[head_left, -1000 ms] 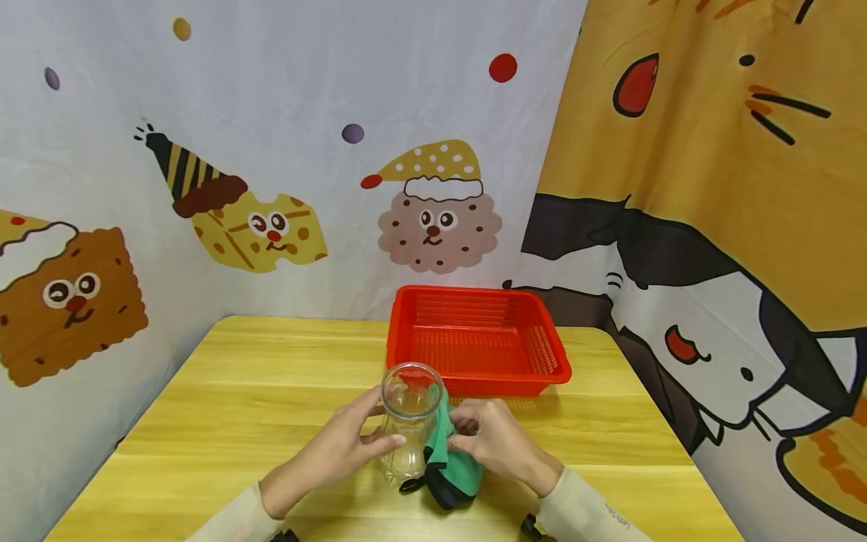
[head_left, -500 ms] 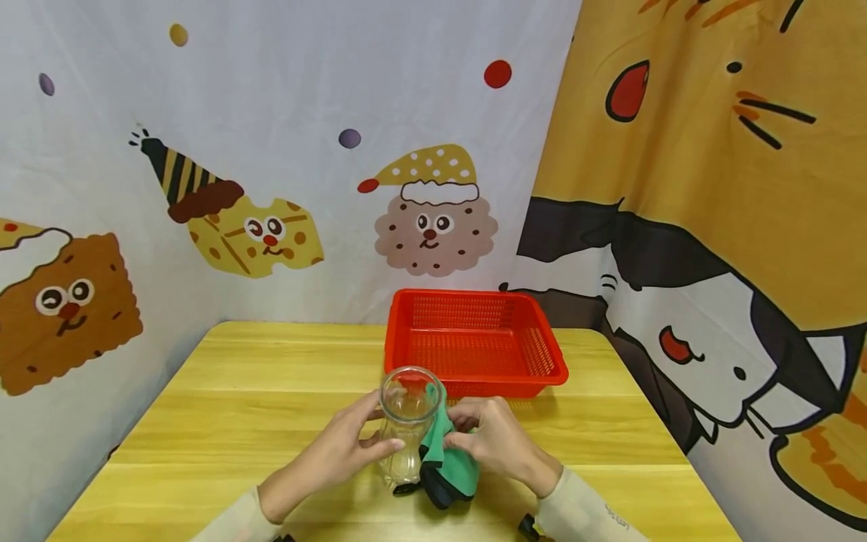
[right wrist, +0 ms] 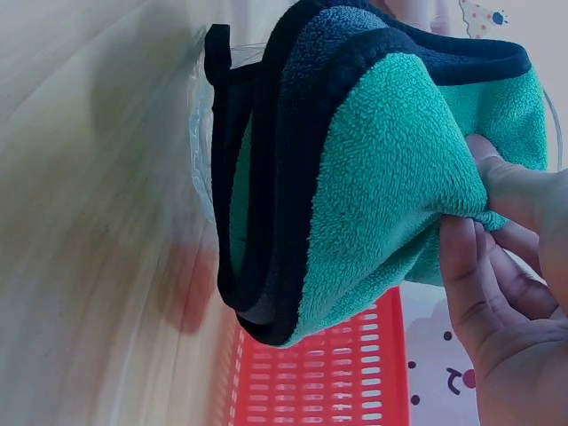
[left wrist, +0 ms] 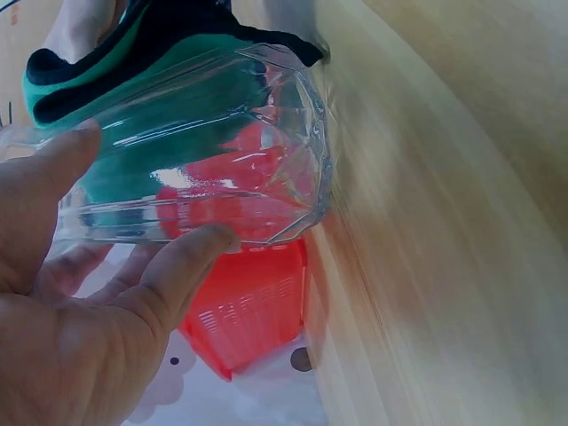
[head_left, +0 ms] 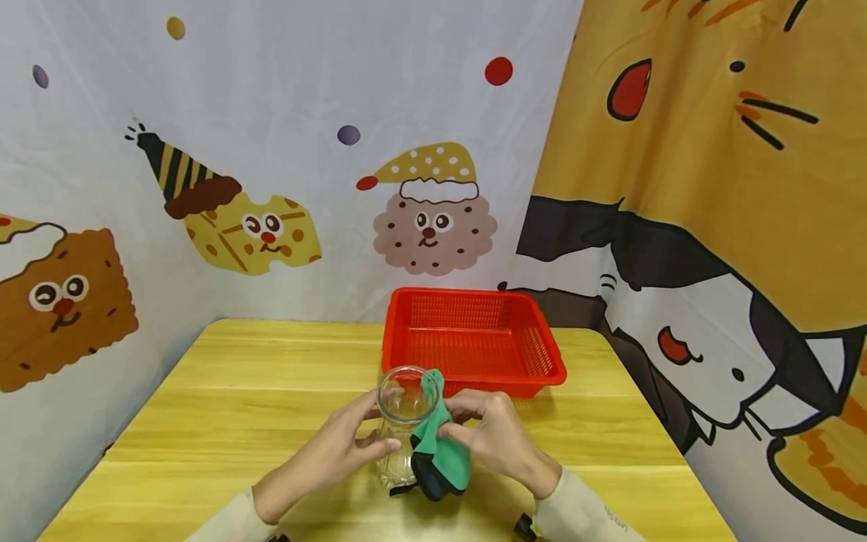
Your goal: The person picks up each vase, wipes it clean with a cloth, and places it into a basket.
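A clear glass vase [head_left: 395, 468] with a wide round mouth and a faceted base stands upright near the middle of the table. My left hand [head_left: 337, 446] holds it from the left, thumb in front and fingers around the far side; the left wrist view shows the fingertips on the glass [left wrist: 177, 177]. On the vase's right side lies a green towel [head_left: 450, 461] with a black border and a small black loop. My right hand [head_left: 500, 436] pinches the towel between thumb and fingers, bunching it [right wrist: 382, 169]. The towel hides part of the glass.
Behind the hands, a red plastic basket [head_left: 521, 387] with perforated walls stands at the back of the yellow wooden table [head_left: 271, 376]. A cartoon-printed curtain [head_left: 284, 135] hangs behind and to the right of the table.
The right hand has shifted slightly left, and the towel has moved further left across the front of the vase. The left hand keeps its grip on the vase.
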{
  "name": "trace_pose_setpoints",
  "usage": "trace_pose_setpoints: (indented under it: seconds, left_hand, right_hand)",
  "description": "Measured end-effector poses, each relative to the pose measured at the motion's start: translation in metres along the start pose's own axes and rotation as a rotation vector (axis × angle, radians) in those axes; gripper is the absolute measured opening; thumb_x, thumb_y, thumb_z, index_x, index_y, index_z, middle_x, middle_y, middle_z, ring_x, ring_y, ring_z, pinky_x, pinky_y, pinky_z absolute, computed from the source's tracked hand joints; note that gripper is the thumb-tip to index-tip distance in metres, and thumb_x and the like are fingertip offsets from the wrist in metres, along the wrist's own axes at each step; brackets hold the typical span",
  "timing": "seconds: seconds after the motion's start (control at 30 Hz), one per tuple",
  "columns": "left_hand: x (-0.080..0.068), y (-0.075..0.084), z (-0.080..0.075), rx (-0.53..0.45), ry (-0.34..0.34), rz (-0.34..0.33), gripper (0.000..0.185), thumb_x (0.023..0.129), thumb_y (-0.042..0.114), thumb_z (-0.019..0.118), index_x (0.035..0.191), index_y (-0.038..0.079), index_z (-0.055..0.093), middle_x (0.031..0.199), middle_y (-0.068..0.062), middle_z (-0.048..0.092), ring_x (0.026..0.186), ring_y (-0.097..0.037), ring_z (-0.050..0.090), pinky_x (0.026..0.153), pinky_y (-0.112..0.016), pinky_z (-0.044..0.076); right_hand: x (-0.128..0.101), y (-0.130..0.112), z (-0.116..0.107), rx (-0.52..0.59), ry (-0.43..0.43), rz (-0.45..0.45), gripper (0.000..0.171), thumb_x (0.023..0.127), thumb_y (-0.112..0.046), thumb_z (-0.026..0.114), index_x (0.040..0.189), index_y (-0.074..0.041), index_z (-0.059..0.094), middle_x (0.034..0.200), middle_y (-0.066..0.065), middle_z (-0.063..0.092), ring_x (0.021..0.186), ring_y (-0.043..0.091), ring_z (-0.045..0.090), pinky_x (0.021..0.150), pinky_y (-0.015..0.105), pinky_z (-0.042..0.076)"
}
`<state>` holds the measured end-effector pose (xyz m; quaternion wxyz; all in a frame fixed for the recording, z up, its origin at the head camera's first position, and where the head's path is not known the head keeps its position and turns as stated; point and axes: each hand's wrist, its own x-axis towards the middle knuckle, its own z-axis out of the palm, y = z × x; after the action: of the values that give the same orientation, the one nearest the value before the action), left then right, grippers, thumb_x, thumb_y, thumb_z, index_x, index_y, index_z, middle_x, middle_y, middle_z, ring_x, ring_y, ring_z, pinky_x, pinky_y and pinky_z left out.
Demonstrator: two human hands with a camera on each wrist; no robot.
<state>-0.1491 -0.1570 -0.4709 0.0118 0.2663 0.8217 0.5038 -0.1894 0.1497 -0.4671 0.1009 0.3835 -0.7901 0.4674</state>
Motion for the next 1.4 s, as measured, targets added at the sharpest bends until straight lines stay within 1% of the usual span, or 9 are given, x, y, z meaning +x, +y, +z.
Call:
trace_pose_setpoints:
  seconds: [0.1, 0.3, 0.43, 0.6, 0.77, 0.97, 1.17, 1.23, 1.4]
  left_hand:
    - [0.002, -0.001, 0.0, 0.0, -0.004, 0.004, 0.075, 0.11, 0.026, 0.084, 0.175, 0.01, 0.048, 0.166, -0.025, 0.065, 0.143, -0.056, 0.07, 0.103, -0.039, 0.074]
    - [0.006, -0.004, 0.0, -0.008, -0.012, 0.001, 0.077, 0.111, 0.026, 0.084, 0.177, 0.014, 0.046, 0.169, -0.023, 0.062, 0.144, -0.054, 0.069, 0.106, -0.04, 0.073]
    - [0.005, -0.003, -0.001, -0.016, -0.022, -0.003, 0.078, 0.11, 0.027, 0.085, 0.177, 0.016, 0.046, 0.169, -0.024, 0.062, 0.144, -0.053, 0.069, 0.107, -0.041, 0.073]
    - [0.002, -0.003, -0.001, -0.023, -0.026, -0.017, 0.079, 0.11, 0.025, 0.085, 0.178, 0.018, 0.045, 0.168, -0.024, 0.062, 0.144, -0.052, 0.069, 0.107, -0.041, 0.073]
    - [-0.001, -0.001, 0.0, -0.028, -0.029, -0.031, 0.078, 0.11, 0.024, 0.085, 0.178, 0.017, 0.045, 0.169, -0.022, 0.062, 0.145, -0.053, 0.069, 0.107, -0.042, 0.073]
    - [0.0, 0.002, 0.0, -0.026, -0.036, -0.038, 0.075, 0.111, 0.025, 0.084, 0.177, 0.021, 0.048, 0.171, -0.019, 0.062, 0.147, -0.053, 0.068, 0.109, -0.045, 0.072]
    - [-0.001, 0.003, -0.002, -0.034, -0.022, -0.061, 0.072, 0.11, 0.025, 0.084, 0.175, 0.02, 0.052, 0.158, -0.021, 0.062, 0.149, -0.05, 0.066, 0.11, -0.043, 0.071]
    - [-0.002, 0.002, -0.003, -0.021, -0.017, -0.067, 0.072, 0.11, 0.026, 0.084, 0.175, 0.019, 0.053, 0.153, -0.022, 0.062, 0.15, -0.05, 0.064, 0.111, -0.042, 0.07]
    - [-0.003, 0.003, -0.006, 0.039, -0.019, -0.044, 0.067, 0.111, 0.022, 0.081, 0.173, 0.014, 0.055, 0.153, -0.023, 0.064, 0.149, -0.05, 0.064, 0.111, -0.042, 0.071]
  right_hand:
    - [0.003, 0.0, -0.002, 0.002, 0.006, -0.009, 0.028, 0.092, -0.002, 0.099, 0.116, -0.016, 0.091, 0.106, -0.002, 0.09, 0.085, 0.003, 0.08, 0.081, 0.029, 0.076]
    - [0.004, -0.001, -0.005, 0.02, 0.028, 0.011, 0.027, 0.094, 0.0, 0.096, 0.114, -0.017, 0.091, 0.108, -0.002, 0.09, 0.087, 0.005, 0.081, 0.083, 0.03, 0.076]
    - [0.001, -0.002, -0.004, 0.054, 0.045, 0.02, 0.025, 0.096, 0.0, 0.094, 0.114, -0.018, 0.091, 0.11, -0.001, 0.09, 0.089, 0.006, 0.082, 0.082, 0.03, 0.076]
    - [0.0, -0.003, -0.004, 0.101, 0.071, -0.012, 0.026, 0.097, 0.004, 0.091, 0.116, -0.014, 0.09, 0.109, 0.004, 0.09, 0.09, 0.01, 0.085, 0.081, 0.033, 0.077]
    - [-0.001, -0.002, -0.005, 0.096, 0.058, -0.008, 0.027, 0.097, 0.006, 0.091, 0.115, -0.014, 0.09, 0.109, 0.004, 0.09, 0.088, 0.008, 0.083, 0.08, 0.032, 0.076]
    - [-0.004, -0.001, -0.009, 0.104, 0.052, -0.003, 0.025, 0.098, 0.004, 0.091, 0.114, -0.015, 0.089, 0.109, 0.004, 0.09, 0.089, 0.009, 0.083, 0.08, 0.032, 0.076]
    - [-0.005, 0.0, -0.016, 0.106, 0.063, -0.012, 0.024, 0.099, 0.004, 0.09, 0.114, -0.015, 0.089, 0.11, 0.005, 0.089, 0.089, 0.01, 0.083, 0.08, 0.032, 0.076]
    - [-0.005, 0.0, -0.018, 0.105, 0.066, -0.02, 0.025, 0.099, 0.005, 0.089, 0.115, -0.014, 0.089, 0.111, 0.005, 0.089, 0.089, 0.011, 0.083, 0.079, 0.032, 0.076]
    - [-0.007, -0.001, -0.025, 0.093, 0.076, -0.021, 0.031, 0.097, 0.008, 0.089, 0.117, -0.015, 0.089, 0.111, 0.003, 0.089, 0.091, 0.011, 0.084, 0.079, 0.032, 0.076]
